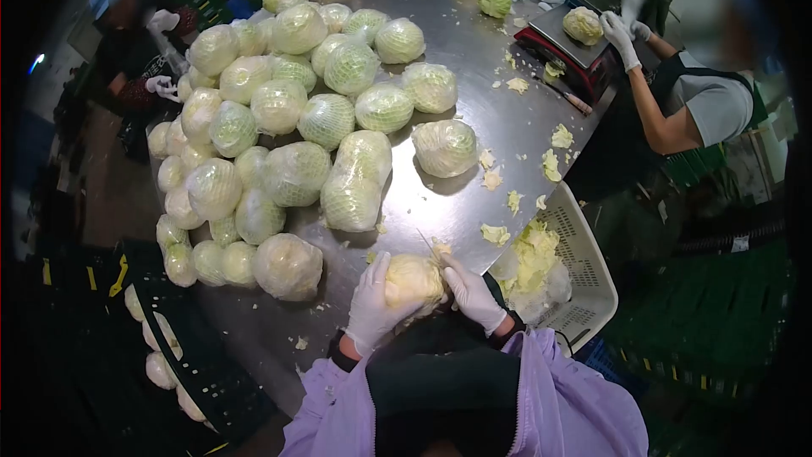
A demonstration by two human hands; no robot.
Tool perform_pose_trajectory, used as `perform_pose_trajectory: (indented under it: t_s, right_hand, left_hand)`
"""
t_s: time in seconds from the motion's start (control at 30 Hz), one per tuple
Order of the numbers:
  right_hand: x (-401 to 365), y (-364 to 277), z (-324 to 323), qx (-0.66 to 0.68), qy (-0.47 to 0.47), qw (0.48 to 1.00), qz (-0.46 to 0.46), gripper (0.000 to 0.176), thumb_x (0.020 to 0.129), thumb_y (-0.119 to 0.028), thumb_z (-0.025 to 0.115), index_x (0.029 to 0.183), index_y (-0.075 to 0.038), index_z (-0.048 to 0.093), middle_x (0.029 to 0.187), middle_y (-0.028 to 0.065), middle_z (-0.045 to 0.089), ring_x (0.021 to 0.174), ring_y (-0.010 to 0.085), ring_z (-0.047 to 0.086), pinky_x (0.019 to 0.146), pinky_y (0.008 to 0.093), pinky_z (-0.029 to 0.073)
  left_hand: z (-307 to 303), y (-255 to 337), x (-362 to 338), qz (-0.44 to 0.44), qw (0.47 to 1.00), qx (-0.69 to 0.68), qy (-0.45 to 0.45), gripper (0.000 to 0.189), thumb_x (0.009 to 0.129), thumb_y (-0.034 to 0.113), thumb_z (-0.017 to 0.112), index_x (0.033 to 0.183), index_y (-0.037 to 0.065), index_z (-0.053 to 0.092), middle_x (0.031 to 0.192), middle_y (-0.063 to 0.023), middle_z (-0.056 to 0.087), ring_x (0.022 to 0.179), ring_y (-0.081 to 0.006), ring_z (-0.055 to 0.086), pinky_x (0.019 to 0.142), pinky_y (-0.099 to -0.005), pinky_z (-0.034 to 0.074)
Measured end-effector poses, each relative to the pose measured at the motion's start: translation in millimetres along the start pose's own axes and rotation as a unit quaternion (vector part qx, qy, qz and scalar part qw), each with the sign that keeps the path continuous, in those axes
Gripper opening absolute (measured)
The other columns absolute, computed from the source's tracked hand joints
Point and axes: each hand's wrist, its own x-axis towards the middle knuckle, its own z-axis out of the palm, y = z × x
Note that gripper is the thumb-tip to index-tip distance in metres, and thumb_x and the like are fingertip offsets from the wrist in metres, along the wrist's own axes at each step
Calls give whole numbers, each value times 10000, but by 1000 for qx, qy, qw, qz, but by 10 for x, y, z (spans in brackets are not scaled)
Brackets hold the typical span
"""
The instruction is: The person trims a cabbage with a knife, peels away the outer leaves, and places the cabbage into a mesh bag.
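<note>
At the table's near edge, my gloved left hand (370,305) is wrapped round the left side of a pale, trimmed cabbage (412,280). My gloved right hand (475,294) is closed at the cabbage's right side on a knife (426,243), whose thin blade points up and away from me. The knife's handle is hidden in the glove. Just beyond the blade lies a scrap of leaf (441,247). A large wrapped cabbage (288,267) sits to the left of my left hand.
Many wrapped cabbages (296,173) cover the table's left half. A white basket (584,288) of leaf trimmings stands at my right. Co-workers stand around the table; one holds a cabbage (584,25) on a red scale (562,55). A dark crate (203,355) is at lower left.
</note>
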Motion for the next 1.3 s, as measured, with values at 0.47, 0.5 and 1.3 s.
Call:
perform_pose_trajectory:
  t_s: [0.47, 0.5, 1.3]
  right_hand:
    - [-45, -279, 86, -379, 119, 894, -209, 631, 880, -273, 594, 1411, -27, 358, 1232, 194, 561, 654, 281, 643, 533, 327, 508]
    - [-36, -299, 75, -379, 114, 893, -216, 626, 884, -268, 588, 1412, -26, 354, 1225, 189, 564, 659, 286, 641, 536, 330, 509]
    - [498, 134, -389, -152, 34, 988, -22, 303, 981, -303, 475, 1143, -78, 598, 842, 160, 656, 769, 352, 643, 725, 397, 506]
  left_hand:
    - [385, 116, 161, -65, 993, 29, 97, 720, 695, 297, 751, 1266, -24, 454, 1178, -195, 532, 1068, -363, 527, 875, -453, 433]
    - [393, 95, 163, -62, 993, 29, 95, 743, 683, 338, 752, 1261, -23, 454, 1178, -194, 526, 1052, -363, 524, 857, -466, 429]
    - [166, -93, 158, -2, 997, -72, 41, 825, 675, 296, 812, 1327, -17, 414, 1222, -189, 513, 1135, -352, 501, 979, -425, 394]
